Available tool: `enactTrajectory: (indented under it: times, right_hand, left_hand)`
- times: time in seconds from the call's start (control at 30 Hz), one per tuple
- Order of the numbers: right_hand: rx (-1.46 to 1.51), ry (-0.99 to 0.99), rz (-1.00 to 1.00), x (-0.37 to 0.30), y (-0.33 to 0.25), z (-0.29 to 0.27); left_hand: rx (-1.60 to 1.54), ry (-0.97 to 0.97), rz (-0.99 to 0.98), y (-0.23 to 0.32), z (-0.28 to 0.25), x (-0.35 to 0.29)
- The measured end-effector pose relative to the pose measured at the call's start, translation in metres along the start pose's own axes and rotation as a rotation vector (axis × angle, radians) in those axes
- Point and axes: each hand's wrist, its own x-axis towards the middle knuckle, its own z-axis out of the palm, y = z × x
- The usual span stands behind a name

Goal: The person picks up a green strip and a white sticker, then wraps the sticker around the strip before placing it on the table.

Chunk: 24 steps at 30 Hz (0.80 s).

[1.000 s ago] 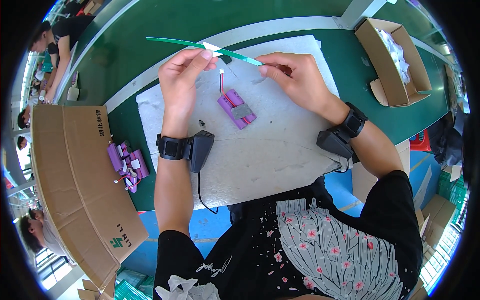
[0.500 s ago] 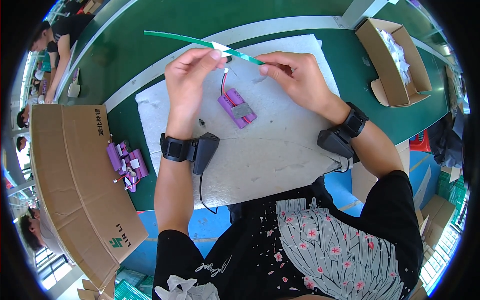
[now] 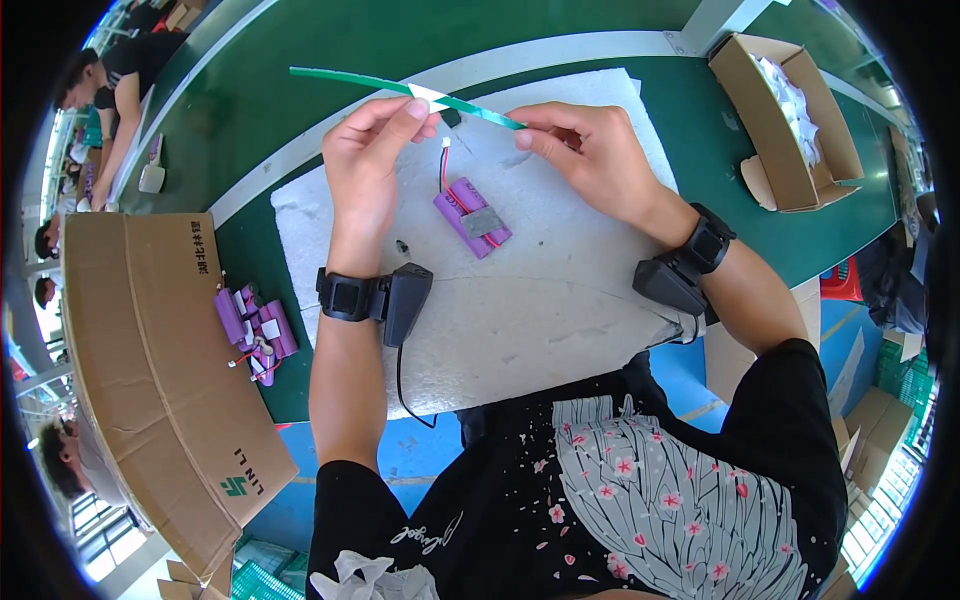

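Observation:
A narrow green strip (image 3: 345, 76) stretches between my two hands above the far edge of the white foam sheet (image 3: 520, 330). My left hand (image 3: 372, 150) pinches it near its middle with thumb and finger, right at a small white piece (image 3: 428, 96) on the strip. My right hand (image 3: 585, 150) grips the strip's right end between thumb and forefinger. Below and between the hands lies a purple battery pack (image 3: 462, 205) on the foam, with a grey patch on it. Its red and black wires run up to a white connector (image 3: 445, 143).
More purple battery packs (image 3: 255, 325) lie on the green table at left, beside a large cardboard box (image 3: 160, 380). An open carton (image 3: 740, 85) with white pieces inside stands at far right. A person (image 3: 130, 80) works at the far left. Black devices are strapped to my wrists.
My left hand has shifted slightly left along the strip, and the white piece has moved left with it. My right hand stays nearly still.

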Motion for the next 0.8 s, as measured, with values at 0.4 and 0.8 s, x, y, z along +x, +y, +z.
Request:
enactTrajectory:
  times: [0.4,0.8]
  right_hand:
    - [0.06,0.046,-0.058,0.001,0.001,0.003]
    - [0.014,-0.017,0.031,0.001,0.001,0.0]
  left_hand:
    - [0.065,-0.12,-0.034,0.0,0.021,-0.009]
    - [-0.154,0.115,0.05,0.003,-0.01,0.004]
